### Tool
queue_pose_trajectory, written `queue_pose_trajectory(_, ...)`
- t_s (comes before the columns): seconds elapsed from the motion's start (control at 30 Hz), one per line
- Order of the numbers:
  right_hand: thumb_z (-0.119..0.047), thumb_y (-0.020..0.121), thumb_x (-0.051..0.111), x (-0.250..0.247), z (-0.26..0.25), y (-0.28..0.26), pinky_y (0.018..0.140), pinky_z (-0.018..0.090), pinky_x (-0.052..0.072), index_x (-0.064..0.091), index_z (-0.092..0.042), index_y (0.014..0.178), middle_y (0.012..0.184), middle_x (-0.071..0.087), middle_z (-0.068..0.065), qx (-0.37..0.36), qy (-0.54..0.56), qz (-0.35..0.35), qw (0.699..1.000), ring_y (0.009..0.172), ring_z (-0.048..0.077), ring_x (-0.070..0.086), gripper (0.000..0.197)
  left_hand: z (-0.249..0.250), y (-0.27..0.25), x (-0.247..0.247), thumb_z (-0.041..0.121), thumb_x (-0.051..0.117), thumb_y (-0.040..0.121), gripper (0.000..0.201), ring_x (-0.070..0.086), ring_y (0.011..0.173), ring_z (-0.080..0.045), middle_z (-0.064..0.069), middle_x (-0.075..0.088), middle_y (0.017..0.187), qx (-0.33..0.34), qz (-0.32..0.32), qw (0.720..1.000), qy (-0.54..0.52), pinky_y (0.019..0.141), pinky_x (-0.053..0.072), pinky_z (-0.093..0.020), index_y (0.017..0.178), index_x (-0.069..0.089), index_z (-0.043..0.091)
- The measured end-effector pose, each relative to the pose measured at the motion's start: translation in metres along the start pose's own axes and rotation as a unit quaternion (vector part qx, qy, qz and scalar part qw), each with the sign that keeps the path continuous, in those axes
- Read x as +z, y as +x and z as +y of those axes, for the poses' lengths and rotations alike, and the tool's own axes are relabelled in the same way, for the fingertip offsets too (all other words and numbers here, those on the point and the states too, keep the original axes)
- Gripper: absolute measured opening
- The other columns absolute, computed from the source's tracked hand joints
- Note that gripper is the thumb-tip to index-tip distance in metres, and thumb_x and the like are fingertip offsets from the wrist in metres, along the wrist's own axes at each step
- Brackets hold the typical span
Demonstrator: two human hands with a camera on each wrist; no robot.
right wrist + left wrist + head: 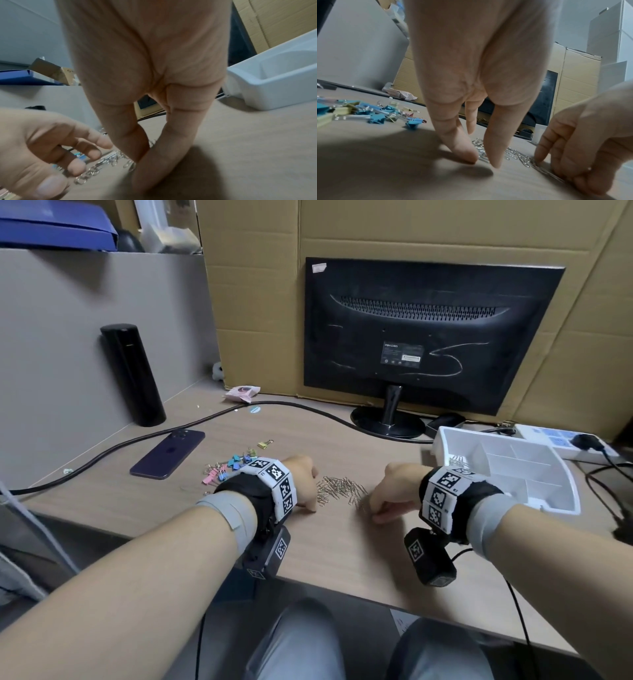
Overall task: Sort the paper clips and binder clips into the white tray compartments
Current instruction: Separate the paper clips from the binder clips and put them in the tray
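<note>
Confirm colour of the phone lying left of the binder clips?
Dark purple; the phone lies back up on the desk, clearest in the head view.

Your left hand [301, 481] low, fingers [458, 146] extended downward, tips touching tabletop. Your right hand [394, 491] likewise, fingers [164, 148] curled down, tips pressing tabletop.

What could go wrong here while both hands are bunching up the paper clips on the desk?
The paper clips lie loose and flat between the left hand and the right hand, near the desk's front edge, so a sweep could push some off. The binder clips sit close behind the left wrist and might get dragged into the pile. The white tray already holds some clips; a full handful could spill into neighbouring compartments.
</note>
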State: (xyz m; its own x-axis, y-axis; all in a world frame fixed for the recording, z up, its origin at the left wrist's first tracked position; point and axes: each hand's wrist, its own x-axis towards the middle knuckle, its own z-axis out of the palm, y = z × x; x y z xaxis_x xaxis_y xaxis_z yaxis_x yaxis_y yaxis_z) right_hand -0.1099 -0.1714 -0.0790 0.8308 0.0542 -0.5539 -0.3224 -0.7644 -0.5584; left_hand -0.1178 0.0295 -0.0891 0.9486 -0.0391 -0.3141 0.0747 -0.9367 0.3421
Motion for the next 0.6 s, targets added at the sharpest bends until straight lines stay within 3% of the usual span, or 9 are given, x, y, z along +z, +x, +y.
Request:
queue_pose_trajectory(0.1,0.000,0.059,0.067,0.007,-0.004,0.016,0.083,0.047,0.064,0.068,0.009,0.102,0.069,0.069,0.014,-0.029,0.011,0.036,0.999,0.081,0.026,0.079,0.043,0.002,0.004,0.002,0.016,0.084,0.081,0.076,0.062,0.124,-0.024,-0.001,0.062,0.139,0.009,-0.012,1.000,-0.021,0.106,0.051,-0.035,0.150,0.051,0.015)
queue_pose_trajectory(0.2,-0.010,0.051,0.072,0.010,-0.012,0.030,0.083,0.048,0.065,0.074,0.005,0.104,0.075,0.075,0.013,-0.060,0.010,0.052,0.997,0.079,0.023,0.079,0.055,0.003,0.006,0.003,0.013,0.083,0.082,0.072,0.062,0.124,-0.022,0.000,0.062,0.137,0.018,-0.021,0.998,-0.058,0.108,0.050,-0.035,0.147,0.053,0.018)
queue_pose_trajectory(0.23,-0.012,0.053,0.074,0.009,-0.016,0.028,0.083,0.047,0.065,0.075,0.003,0.103,0.079,0.076,0.012,-0.062,-0.005,0.058,0.996,0.078,0.024,0.079,0.052,0.002,0.007,0.002,0.013,0.084,0.081,0.072,0.063,0.123,-0.021,0.001,0.062,0.133,0.020,-0.017,0.997,-0.069,0.108,0.050,-0.034,0.146,0.053,0.019)
queue_pose_trajectory(0.33,-0.006,0.078,0.068,0.005,-0.022,0.022,0.082,0.040,0.065,0.073,-0.004,0.108,0.090,0.075,0.012,-0.066,-0.065,0.101,0.991,0.087,0.028,0.078,0.030,-0.002,0.009,0.001,0.014,0.087,0.078,0.068,0.064,0.117,-0.019,0.003,0.061,0.121,0.023,-0.009,0.998,-0.063,0.106,0.051,-0.033,0.138,0.057,0.019)
queue_pose_trajectory(0.43,-0.011,0.079,0.067,0.003,-0.022,0.026,0.068,0.023,0.059,0.066,-0.016,0.128,0.107,0.073,0.002,-0.097,-0.157,0.112,0.976,0.085,0.017,0.072,0.049,-0.002,0.010,0.000,0.022,0.090,0.075,0.052,0.059,0.099,-0.020,0.002,0.060,0.114,0.022,-0.009,0.999,-0.028,0.097,0.052,-0.030,0.113,0.056,0.027)
queue_pose_trajectory(0.5,-0.007,0.077,0.070,0.008,-0.022,0.031,0.067,0.023,0.060,0.072,-0.020,0.120,0.099,0.073,0.000,-0.120,-0.146,0.071,0.979,0.078,0.013,0.070,0.045,0.001,0.012,0.002,0.024,0.090,0.075,0.057,0.063,0.106,-0.021,0.002,0.063,0.122,0.021,-0.010,0.999,-0.042,0.098,0.053,-0.030,0.125,0.061,0.025)
queue_pose_trajectory(0.57,-0.007,0.075,0.072,0.014,-0.024,0.033,0.084,0.033,0.063,0.075,-0.022,0.115,0.100,0.073,0.002,-0.142,-0.128,0.049,0.980,0.089,0.019,0.073,0.043,0.005,0.013,0.005,0.021,0.089,0.076,0.070,0.064,0.118,-0.021,0.002,0.063,0.131,0.021,-0.015,0.998,-0.062,0.103,0.054,-0.034,0.139,0.058,0.018)
queue_pose_trajectory(0.6,-0.009,0.075,0.073,0.015,-0.024,0.034,0.088,0.033,0.061,0.074,-0.022,0.119,0.104,0.071,0.001,-0.157,-0.131,0.049,0.978,0.095,0.020,0.072,0.046,0.006,0.014,0.006,0.020,0.089,0.076,0.073,0.064,0.119,-0.021,0.002,0.064,0.131,0.022,-0.018,0.997,-0.070,0.103,0.054,-0.036,0.141,0.057,0.018)
